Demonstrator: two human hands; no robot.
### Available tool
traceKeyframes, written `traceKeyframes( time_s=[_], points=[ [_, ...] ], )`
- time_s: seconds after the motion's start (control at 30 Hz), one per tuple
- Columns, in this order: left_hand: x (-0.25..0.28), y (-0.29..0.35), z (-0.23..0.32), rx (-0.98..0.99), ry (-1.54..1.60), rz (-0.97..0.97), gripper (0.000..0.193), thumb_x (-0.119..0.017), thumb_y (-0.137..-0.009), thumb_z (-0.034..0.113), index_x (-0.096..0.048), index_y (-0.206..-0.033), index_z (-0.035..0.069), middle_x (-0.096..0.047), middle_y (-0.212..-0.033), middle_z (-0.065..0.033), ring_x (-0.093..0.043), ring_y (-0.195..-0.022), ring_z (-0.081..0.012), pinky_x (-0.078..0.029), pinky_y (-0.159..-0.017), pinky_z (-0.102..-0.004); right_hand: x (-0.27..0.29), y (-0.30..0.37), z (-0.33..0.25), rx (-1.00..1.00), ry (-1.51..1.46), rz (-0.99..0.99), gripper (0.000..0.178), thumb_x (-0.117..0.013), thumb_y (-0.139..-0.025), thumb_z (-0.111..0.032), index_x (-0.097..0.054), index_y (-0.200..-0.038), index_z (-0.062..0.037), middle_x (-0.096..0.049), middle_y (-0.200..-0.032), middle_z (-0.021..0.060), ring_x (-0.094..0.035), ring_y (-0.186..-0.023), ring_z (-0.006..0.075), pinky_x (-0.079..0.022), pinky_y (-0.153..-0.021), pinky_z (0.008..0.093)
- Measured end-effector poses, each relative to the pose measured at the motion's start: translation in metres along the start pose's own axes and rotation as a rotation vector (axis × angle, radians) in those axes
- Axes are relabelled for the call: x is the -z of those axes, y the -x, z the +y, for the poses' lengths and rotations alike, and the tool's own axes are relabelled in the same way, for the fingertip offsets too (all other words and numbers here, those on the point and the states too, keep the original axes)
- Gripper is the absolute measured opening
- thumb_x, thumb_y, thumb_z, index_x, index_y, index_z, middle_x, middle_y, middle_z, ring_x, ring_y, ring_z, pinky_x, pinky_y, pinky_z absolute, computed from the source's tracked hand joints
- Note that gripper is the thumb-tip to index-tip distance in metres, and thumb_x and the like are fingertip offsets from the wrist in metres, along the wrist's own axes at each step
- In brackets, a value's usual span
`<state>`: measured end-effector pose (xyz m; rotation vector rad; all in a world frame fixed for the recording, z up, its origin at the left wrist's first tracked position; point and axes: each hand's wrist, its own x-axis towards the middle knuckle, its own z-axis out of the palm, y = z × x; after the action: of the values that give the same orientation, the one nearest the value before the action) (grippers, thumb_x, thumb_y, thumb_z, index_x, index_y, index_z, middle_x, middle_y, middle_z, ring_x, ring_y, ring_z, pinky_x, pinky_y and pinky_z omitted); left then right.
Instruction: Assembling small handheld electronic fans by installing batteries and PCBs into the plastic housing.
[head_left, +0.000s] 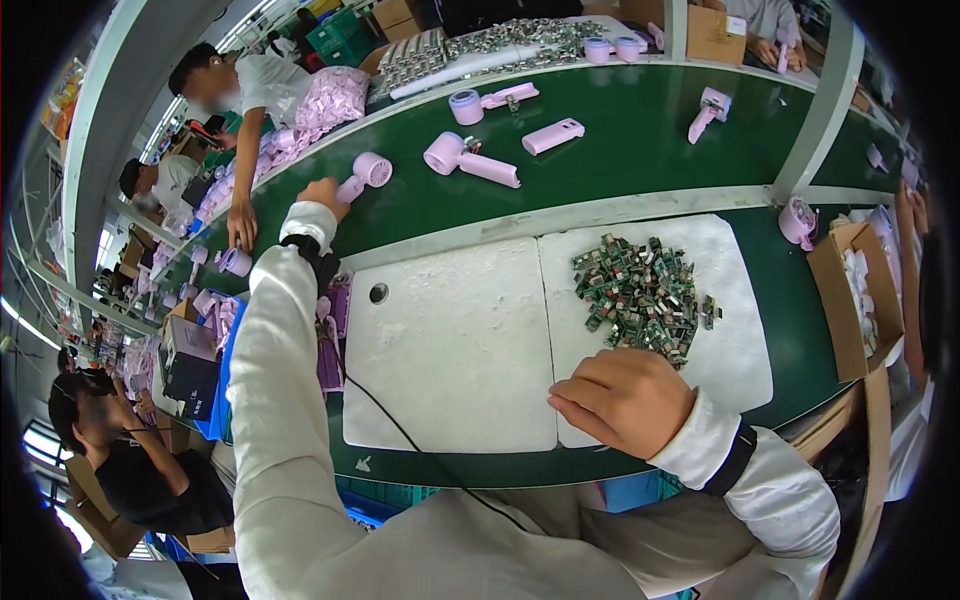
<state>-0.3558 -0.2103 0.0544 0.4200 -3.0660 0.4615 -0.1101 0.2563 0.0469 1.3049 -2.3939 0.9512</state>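
My left hand [324, 194] reaches far out over the green work surface, fingers closed round the handle of a pale pink handheld fan [372, 170]. The fan's round head points away to the right of the hand. My right hand [632, 398] is curled, thumb and fingers pressed together, low over the white foam board [735, 340]. Whatever those fingers may hold is hidden. Just beyond it lies a heap of small green circuit boards [640, 295]. A second white foam board [450, 350] lies between my arms, with a dark round hole near its far left corner.
More pink fans [442, 153] and a loose pink casing [553, 136] lie on the green belt [620, 110]. A pale raised rail [680, 207] separates it from my table. A cardboard box [855, 300] stands right, a blue bin [215, 405] left. Co-workers sit nearby; one's arm [246, 170] reaches in left.
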Motion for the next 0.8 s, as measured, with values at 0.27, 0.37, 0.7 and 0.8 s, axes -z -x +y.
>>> traceKeyframes(
  time_s=[0.27, 0.37, 0.7, 0.8],
  points=[
    [0.077, 0.117, 0.040, -0.565, 0.057, 0.470, 0.019, -0.067, -0.076, 0.012, -0.057, -0.092, 0.008, -0.066, -0.081, -0.0152, -0.065, -0.076, -0.0402, -0.051, -0.066, -0.0507, 0.000, 0.002, 0.001, 0.014, -0.004, -0.019, 0.008, -0.074, -0.084, -0.013, -0.070, -0.085, -0.0064, -0.061, -0.074, 0.0050, -0.062, -0.066, 0.0233, -0.051, -0.059, 0.0353],
    [0.109, 0.192, 0.076, -0.595, 0.156, 0.401, 0.023, -0.066, -0.074, 0.010, -0.059, -0.096, 0.007, -0.067, -0.081, -0.0142, -0.064, -0.071, -0.0385, -0.052, -0.066, -0.0475, -0.002, 0.006, 0.002, 0.010, -0.016, -0.020, 0.008, -0.074, -0.084, -0.013, -0.070, -0.084, -0.0065, -0.061, -0.074, 0.0051, -0.062, -0.066, 0.0236, -0.051, -0.059, 0.0356],
    [0.099, 0.285, 0.134, -0.889, 0.421, -0.053, 0.012, -0.068, -0.081, 0.014, -0.062, -0.087, 0.006, -0.065, -0.074, -0.0120, -0.062, -0.064, -0.0369, -0.050, -0.062, -0.0450, 0.021, 0.010, -0.006, -0.077, 0.203, 0.133, 0.014, -0.074, -0.085, -0.016, -0.067, -0.078, -0.0053, -0.061, -0.072, 0.0063, -0.062, -0.063, 0.0245, -0.050, -0.057, 0.0362],
    [0.107, 0.285, 0.145, -0.908, 0.489, -0.145, 0.014, -0.070, -0.082, 0.017, -0.062, -0.084, 0.006, -0.064, -0.076, -0.0116, -0.061, -0.067, -0.0353, -0.050, -0.064, -0.0421, 0.030, 0.012, 0.003, -0.217, 0.240, 0.236, 0.017, -0.074, -0.084, -0.017, -0.066, -0.077, -0.0040, -0.062, -0.071, 0.0069, -0.061, -0.062, 0.0254, -0.049, -0.056, 0.0363]
  ],
)
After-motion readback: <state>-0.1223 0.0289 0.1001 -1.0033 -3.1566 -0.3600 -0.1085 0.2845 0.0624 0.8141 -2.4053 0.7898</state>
